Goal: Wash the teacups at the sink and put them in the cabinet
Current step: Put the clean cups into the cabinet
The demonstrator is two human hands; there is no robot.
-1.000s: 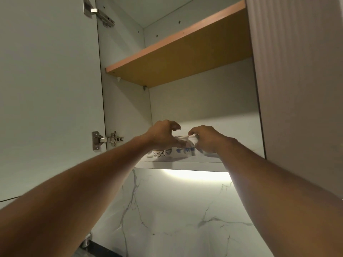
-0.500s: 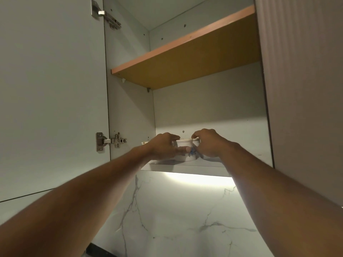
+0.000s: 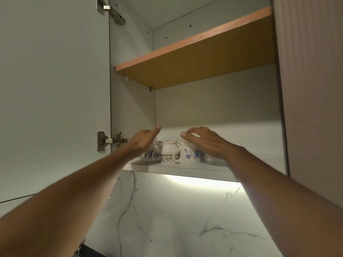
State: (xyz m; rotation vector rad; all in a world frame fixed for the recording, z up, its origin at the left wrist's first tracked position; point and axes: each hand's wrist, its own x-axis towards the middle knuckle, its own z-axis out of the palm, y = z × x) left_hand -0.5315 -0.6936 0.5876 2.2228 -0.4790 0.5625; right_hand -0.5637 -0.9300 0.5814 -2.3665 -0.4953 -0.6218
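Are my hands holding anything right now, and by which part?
Nothing is held. Left hand and right hand are open beside the teacups standing on the lower shelf.

No text, label, brand, number or sign can be read anywhere. The teacups (image 3: 189, 154) in the lower middle of the frame carry only painted decoration: blue flowers on the two outer ones, and a dark ornamental band on the one between them. The metal hinge (image 3: 111, 140) at the middle left is too small and too dim to show any stamped mark.
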